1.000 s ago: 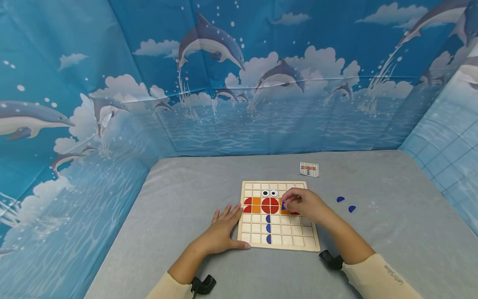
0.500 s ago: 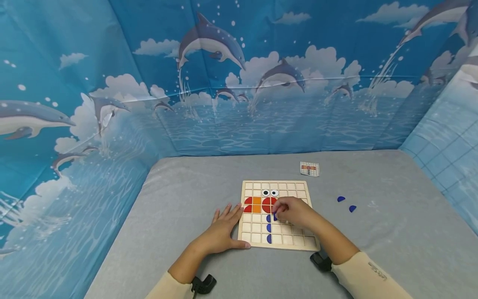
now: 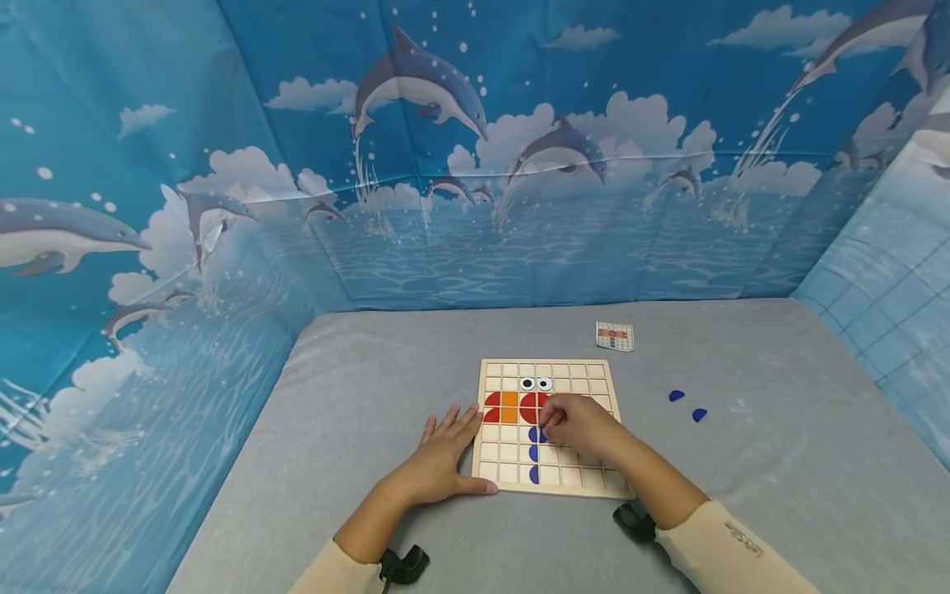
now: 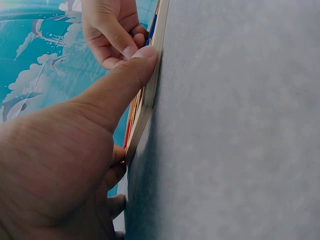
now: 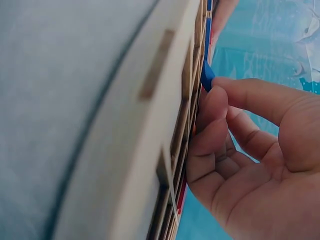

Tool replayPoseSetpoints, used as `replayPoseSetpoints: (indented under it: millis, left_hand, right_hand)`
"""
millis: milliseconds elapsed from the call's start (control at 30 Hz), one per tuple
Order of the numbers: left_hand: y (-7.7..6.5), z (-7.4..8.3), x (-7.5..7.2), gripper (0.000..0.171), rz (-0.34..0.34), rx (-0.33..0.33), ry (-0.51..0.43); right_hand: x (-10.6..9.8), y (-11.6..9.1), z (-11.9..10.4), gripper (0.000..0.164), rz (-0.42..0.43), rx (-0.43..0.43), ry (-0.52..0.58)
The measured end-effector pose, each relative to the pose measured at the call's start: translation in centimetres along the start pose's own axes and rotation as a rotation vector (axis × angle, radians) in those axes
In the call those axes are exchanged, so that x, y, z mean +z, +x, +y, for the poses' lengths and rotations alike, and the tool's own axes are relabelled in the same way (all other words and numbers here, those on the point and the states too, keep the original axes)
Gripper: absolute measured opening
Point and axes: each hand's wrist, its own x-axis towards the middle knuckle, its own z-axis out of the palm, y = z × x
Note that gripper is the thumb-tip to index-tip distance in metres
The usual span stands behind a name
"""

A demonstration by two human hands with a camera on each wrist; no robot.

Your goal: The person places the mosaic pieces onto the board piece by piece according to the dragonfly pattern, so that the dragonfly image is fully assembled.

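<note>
A wooden grid board (image 3: 598,370) lies on the grey surface. My left hand (image 3: 444,464) rests along its left side, fingers spread and thumb at the near left corner. In the right wrist view, my right hand (image 5: 250,135) pinches a blue half-circle tile (image 5: 207,77) between thumb and index finger, tilted against the board's slots. From the head view it sits right of the topmost blue half-circle (image 3: 533,435) in a column. Above are red quarter-circle tiles (image 3: 528,401), orange squares (image 3: 510,407) and two eye tiles (image 3: 528,384). My right hand covers the board's middle right.
Two loose blue half-circles (image 3: 676,396) lie on the grey cloth right of the board. A small pattern card (image 3: 614,337) lies behind the board. A dolphin-printed curtain (image 3: 475,223) stands at the back and sides.
My right hand has moved left and toward me with the blue half-circle, from the orange squares on the right to the cell beside the top blue half-circle. My left hand has stayed put.
</note>
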Motion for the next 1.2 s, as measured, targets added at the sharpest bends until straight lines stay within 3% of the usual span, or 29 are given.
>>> replayPoseSetpoints:
  millis: [367,600,900,1200]
  left_hand:
    - [-0.1,-0.1,0.1,0.112,0.005,0.003,-0.001]
    - [-0.1,-0.1,0.0,0.112,0.003,0.000,-0.001]
    - [0.2,-0.2,0.2,0.112,0.003,-0.005,-0.005]
    - [0.2,-0.3,0.3,0.113,0.005,-0.004,-0.001]
  right_hand:
    - [0.5,0.0,-0.4,0.011,0.033,-0.012,-0.091]
    - [0.3,-0.1,-0.3,0.011,0.046,-0.021,-0.087]
    - [-1.6,-0.1,0.6,0.009,0.090,-0.042,-0.021]
    - [-4.9,-0.8,1.9,0.019,0.156,0.054,0.014]
